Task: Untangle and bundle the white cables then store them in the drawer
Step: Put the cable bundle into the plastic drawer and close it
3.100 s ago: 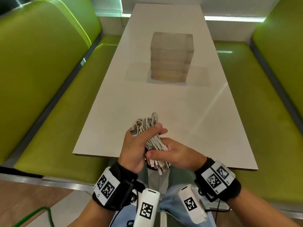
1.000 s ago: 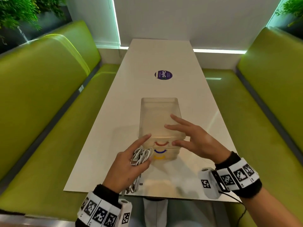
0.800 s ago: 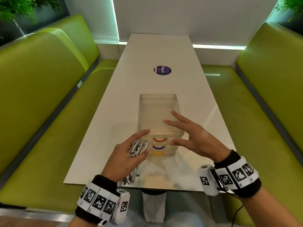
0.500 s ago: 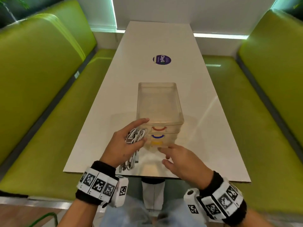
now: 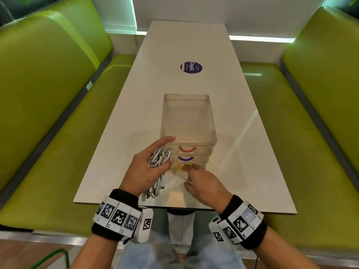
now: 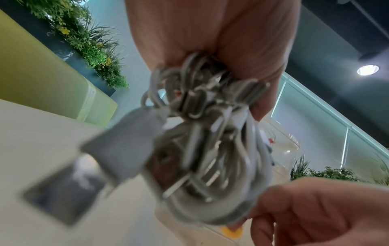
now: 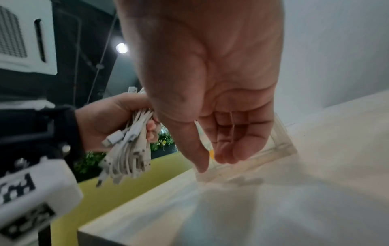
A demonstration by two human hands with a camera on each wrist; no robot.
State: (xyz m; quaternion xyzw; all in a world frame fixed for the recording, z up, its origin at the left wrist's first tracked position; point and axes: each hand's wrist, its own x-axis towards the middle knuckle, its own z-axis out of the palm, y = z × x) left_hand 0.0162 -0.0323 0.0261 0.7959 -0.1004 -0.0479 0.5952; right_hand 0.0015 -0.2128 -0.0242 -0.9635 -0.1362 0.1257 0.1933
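Two hands work at the near end of the table (image 5: 242,133). The left hand (image 5: 147,169) is curled round the white cables (image 5: 160,158), a folded bundle held just left of the clear drawer unit (image 5: 188,121); loops stick out above the fist, plug ends dangle below it. The right hand (image 5: 204,185) reaches in with curled fingertips at the yellow handle (image 5: 180,167) of the lowest drawer, holding nothing; whether it has hooked the handle I cannot tell. The bundle looks light and floppy, likely to spring loose, so the middle of the folds is the place to squeeze. Towards the wrists the table edge lies near, leaving modest room for the drawer to slide out; beyond the fingers the tabletop runs open.
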